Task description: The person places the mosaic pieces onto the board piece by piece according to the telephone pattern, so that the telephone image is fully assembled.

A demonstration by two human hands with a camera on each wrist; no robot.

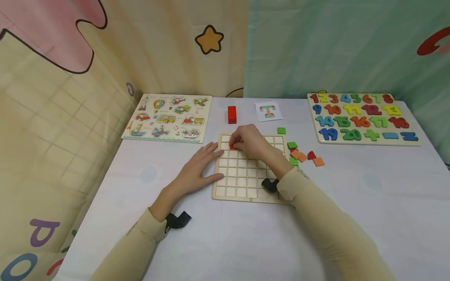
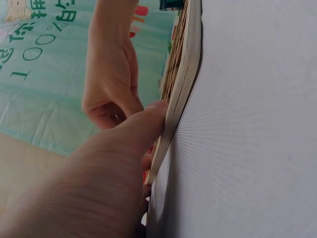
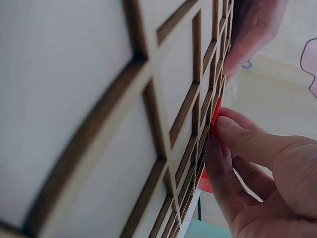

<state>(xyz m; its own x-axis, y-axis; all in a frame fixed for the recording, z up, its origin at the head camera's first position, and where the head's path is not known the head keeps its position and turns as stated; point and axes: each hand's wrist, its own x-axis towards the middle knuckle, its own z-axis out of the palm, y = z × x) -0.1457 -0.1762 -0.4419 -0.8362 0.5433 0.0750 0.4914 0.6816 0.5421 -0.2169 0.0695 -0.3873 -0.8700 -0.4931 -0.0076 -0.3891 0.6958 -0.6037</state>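
A wooden grid board (image 1: 232, 181) with square cells lies flat on the table. My right hand (image 1: 251, 141) reaches over its upper left part and pinches a small red tile (image 1: 233, 147) between thumb and fingers. In the right wrist view that red tile (image 3: 215, 111) stands at the board's surface, near the far edge. My left hand (image 1: 197, 168) rests along the board's left edge with fingers spread. Its thumb touches the rim in the left wrist view, the fingers beside the board's side.
Green tiles (image 1: 281, 130), orange tiles (image 1: 318, 161) and red pieces (image 1: 311, 155) lie right of the board. Behind it are a red block (image 1: 232, 114) and a pattern card (image 1: 268, 111). A vehicle puzzle (image 1: 168, 119) sits at back left, a number puzzle (image 1: 365, 119) at back right.
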